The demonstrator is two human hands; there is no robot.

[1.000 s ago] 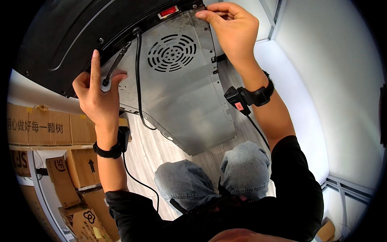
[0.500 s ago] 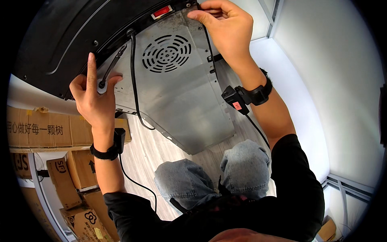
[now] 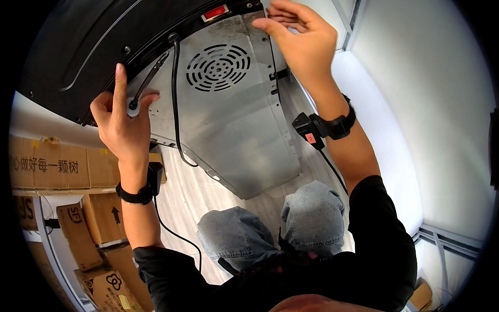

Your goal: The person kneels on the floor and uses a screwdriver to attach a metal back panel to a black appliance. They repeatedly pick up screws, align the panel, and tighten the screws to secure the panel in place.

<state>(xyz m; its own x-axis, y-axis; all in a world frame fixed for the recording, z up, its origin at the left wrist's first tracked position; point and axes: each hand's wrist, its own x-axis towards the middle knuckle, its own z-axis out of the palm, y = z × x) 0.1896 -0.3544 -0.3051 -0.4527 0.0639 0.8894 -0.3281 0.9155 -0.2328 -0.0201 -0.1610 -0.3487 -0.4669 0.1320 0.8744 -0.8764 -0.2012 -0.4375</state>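
A large machine with a black housing (image 3: 67,52) and a grey metal panel (image 3: 228,135) stands in front of me. The panel has a round slotted vent (image 3: 218,68). My left hand (image 3: 125,119) holds a screwdriver (image 3: 149,79) with a dark shaft and pale handle end, most of the handle hidden in the palm. Its shaft slants up to the right along the panel, near the housing's edge. The index finger points up beside the housing, and the thumb is held out. My right hand (image 3: 306,44) is beside the panel's upper right corner, fingers loosely curled and apart, with nothing visible in it.
A red rocker switch (image 3: 214,13) sits in the housing's edge. A black cord (image 3: 177,104) hangs across the panel. Cardboard boxes (image 3: 62,166) fill the left side, some on a rack. White walls (image 3: 416,78) rise at the right. Wrist-worn devices trail cables from both forearms.
My right hand has come off the panel's upper right corner and moved slightly right. My left hand keeps its hold on the screwdriver, almost unmoved.
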